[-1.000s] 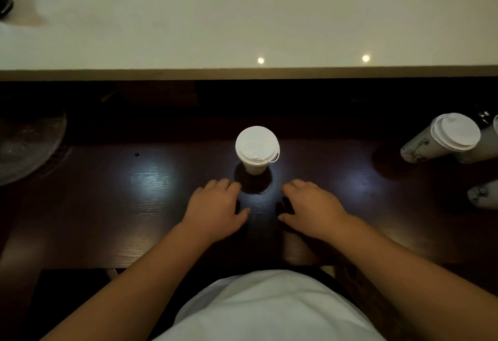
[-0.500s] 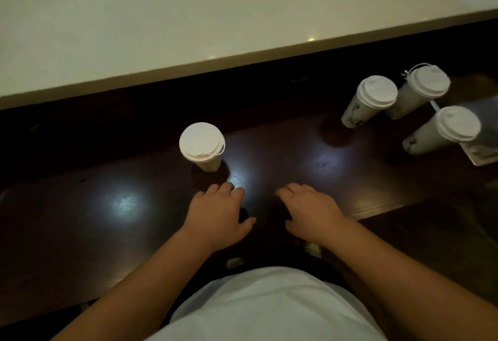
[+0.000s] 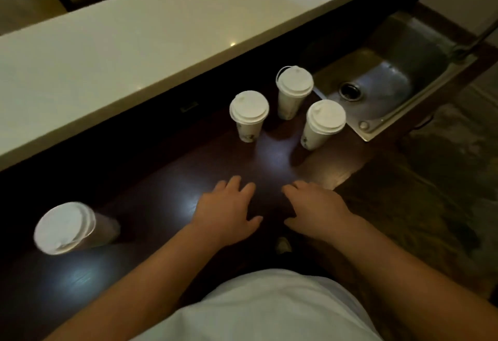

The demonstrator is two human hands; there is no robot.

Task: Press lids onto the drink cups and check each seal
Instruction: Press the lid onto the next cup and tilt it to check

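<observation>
Head cam is the only view here, looking down at a dark glossy wooden surface (image 3: 167,206). Both hands are lying palm-down on it, side by side with a small gap between them. The left hand (image 3: 229,211) is sitting with fingers spread and relaxed, thumb sticking out toward the other hand, gripping nothing. The right hand (image 3: 315,212) is doing the same thing, fingers slightly bent and resting on the wood, holding nothing either.

Four lidded paper cups are standing around. Three are clustered ahead of the hands and well apart from them: the near-left cup (image 3: 249,114), the back cup (image 3: 293,91) with a thin loop hanging off its lid, and the right cup (image 3: 323,124), which is sitting just beside the rim of a steel sink (image 3: 404,93). The fourth, a lone cup (image 3: 67,229), is standing off to the left, blurry, well away from the left hand. All four are wearing white lids that look seated. A pale raised counter (image 3: 134,36) is running across the back.

Compared with half a second ago, the view is swinging right: the lone cup is sliding from just ahead of the left hand out to the far left, the trio is moving toward centre, and the sink is coming into sight. The hands are staying flat in the same pose.
</observation>
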